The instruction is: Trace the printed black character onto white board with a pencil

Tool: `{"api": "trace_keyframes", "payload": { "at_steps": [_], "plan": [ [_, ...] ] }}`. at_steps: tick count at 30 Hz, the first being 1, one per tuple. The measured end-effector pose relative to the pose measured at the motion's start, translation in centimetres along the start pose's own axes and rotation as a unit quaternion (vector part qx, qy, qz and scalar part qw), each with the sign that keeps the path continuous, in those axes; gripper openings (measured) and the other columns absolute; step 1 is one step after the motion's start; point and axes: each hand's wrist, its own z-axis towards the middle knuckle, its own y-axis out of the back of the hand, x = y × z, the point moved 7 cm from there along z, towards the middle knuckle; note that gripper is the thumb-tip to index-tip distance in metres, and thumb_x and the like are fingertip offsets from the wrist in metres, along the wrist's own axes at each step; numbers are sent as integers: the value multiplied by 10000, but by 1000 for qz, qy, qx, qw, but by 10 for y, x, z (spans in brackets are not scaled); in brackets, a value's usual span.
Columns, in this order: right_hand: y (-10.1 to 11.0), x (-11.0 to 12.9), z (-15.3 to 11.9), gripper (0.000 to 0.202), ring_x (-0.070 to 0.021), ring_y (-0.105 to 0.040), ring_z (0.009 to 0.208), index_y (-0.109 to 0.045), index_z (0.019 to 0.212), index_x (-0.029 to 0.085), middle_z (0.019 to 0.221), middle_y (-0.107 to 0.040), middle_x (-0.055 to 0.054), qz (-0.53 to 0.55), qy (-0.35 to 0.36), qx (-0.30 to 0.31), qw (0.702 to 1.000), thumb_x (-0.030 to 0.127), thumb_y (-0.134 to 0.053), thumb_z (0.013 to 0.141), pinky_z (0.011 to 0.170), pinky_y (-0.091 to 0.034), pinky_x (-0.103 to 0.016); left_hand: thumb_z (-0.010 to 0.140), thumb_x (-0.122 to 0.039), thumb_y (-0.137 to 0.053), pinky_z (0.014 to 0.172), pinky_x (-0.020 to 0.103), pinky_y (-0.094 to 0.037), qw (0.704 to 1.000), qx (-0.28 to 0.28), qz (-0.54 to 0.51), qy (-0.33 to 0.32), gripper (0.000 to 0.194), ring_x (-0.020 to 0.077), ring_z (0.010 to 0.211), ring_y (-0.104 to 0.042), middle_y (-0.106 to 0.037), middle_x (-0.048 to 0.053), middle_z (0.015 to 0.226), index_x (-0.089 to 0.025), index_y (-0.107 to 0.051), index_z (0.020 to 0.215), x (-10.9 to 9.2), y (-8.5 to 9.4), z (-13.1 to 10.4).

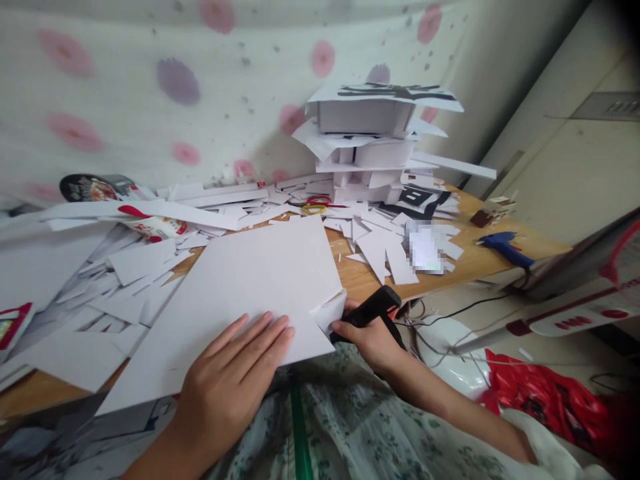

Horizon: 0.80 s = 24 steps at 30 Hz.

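Observation:
A large white board [250,280] lies slantwise over the table's front edge. My left hand [235,380] rests flat on its lower part, fingers stretched out. At the board's right corner, my right hand [373,340] is closed around a black-handled tool [375,305]; the tool's working end is hidden by the hand and board. Beside this hand the board has a notch, and a narrow flap [329,310] of it stands bent up. Scissors with red and yellow handles [316,205] lie beyond the board.
White offcuts [120,293] cover much of the wooden table [510,240]. A layered white model [365,147] stands at the back. To the right are a blue glue gun [507,248], a small box [493,210] and a blurred-out phone-like thing [425,247]. Cables and a red bag [545,400] lie below.

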Motion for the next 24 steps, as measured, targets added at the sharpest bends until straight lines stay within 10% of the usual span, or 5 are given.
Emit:
{"api": "trace_keyframes", "payload": {
  "at_steps": [11,17,24],
  "plan": [
    [-1,41,-2,284,-189,-629,750,-629,765,189,772,-664,-35,-105,123,-33,986,446,-744,737,726,-541,-344,860,-13,-503,1008,380,-518,999,-5,-35,3,408,241,1220,-580,-668,107,1247,-109,-590,1247,0,-1,-7],
    [-22,65,-17,127,-219,-670,958,-611,770,205,986,-710,-72,-108,208,72,970,293,-651,852,837,-546,-378,854,4,-505,1018,399,-512,999,-14,-37,22,461,257,1237,-565,-650,120,1274,-108,-550,1299,1,-5,-13],
    [-25,72,-36,55,-182,-685,745,-646,788,203,826,-720,-38,-258,231,203,916,155,-622,776,687,-558,-298,841,17,-510,1017,370,-511,998,-43,-32,29,458,240,1226,-576,-667,116,1248,-105,-564,1279,3,3,-13]
  ]
}}
